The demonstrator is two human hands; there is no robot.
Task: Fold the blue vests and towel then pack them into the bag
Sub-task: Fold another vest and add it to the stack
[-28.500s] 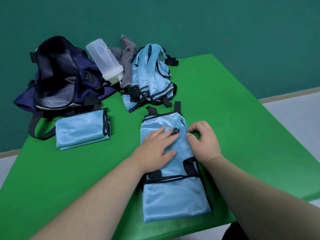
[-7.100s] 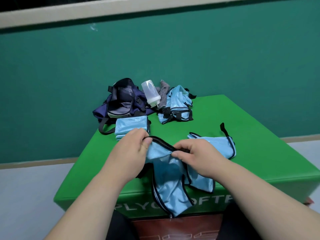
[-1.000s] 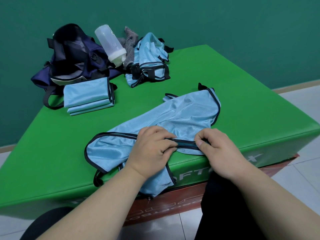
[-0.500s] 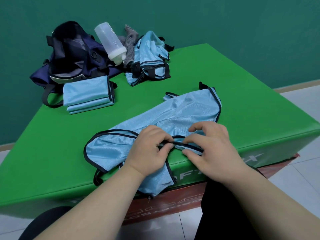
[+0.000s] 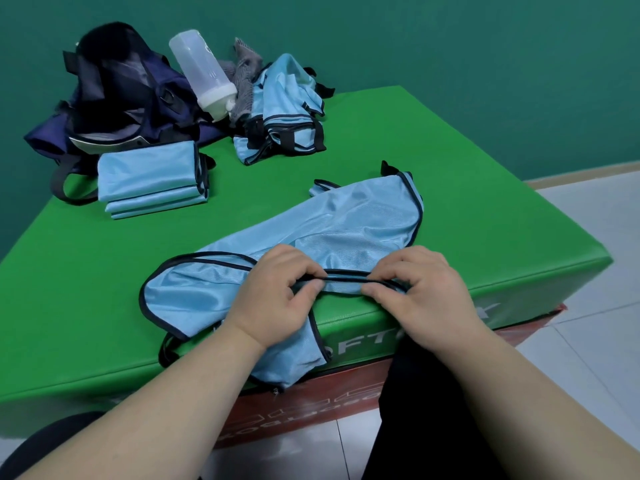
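both hands, left hand point(image 5: 277, 299) and right hand point(image 5: 420, 296), pinch the spread vest point(image 5: 332, 230) by its black trim; next, i'd guess, it needs folding over

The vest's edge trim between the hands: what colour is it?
Black trim on a light blue vest; head view.

**A gym or sports training room**

The tabletop point(image 5: 450, 150) is the soft green top of a padded jump box. White lettering runs along its front, and a red section point(image 5: 311, 400) sits beneath it. A plain teal wall point(image 5: 450, 46) fills the upper frame, with pale floor tiles point(image 5: 588, 341) at lower right. Sports kit lies about — a navy gym bag point(image 5: 131, 98), a shaker bottle point(image 5: 204, 71), and blue vests point(image 5: 346, 230) with black trim.
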